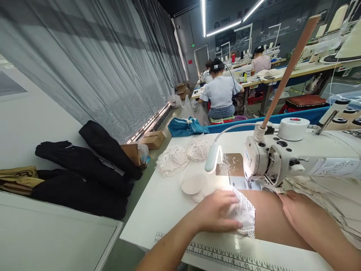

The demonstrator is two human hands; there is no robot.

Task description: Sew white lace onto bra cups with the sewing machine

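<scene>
My left hand (221,212) lies on a piece of white lace fabric (245,212), its thumb and fingers apart on the cloth. The lace rests left of the needle area of a white sewing machine (254,156). Beside the machine head, my right hand (297,207) is low over the brown surface (267,220); its fingertips are partly hidden, so their grip is unclear. A pale round cup piece (194,184) sits left of my left hand. Farther back are two lace-covered cups (173,160). A lit lamp (213,158) hangs over the work.
A printed ruler (220,258) runs along the table's front edge. Pale fabric pieces (332,195) lie right of my right hand. Black garments (84,173) and a cardboard box (152,140) are at left. Ahead, a person (221,92) sits at another sewing table.
</scene>
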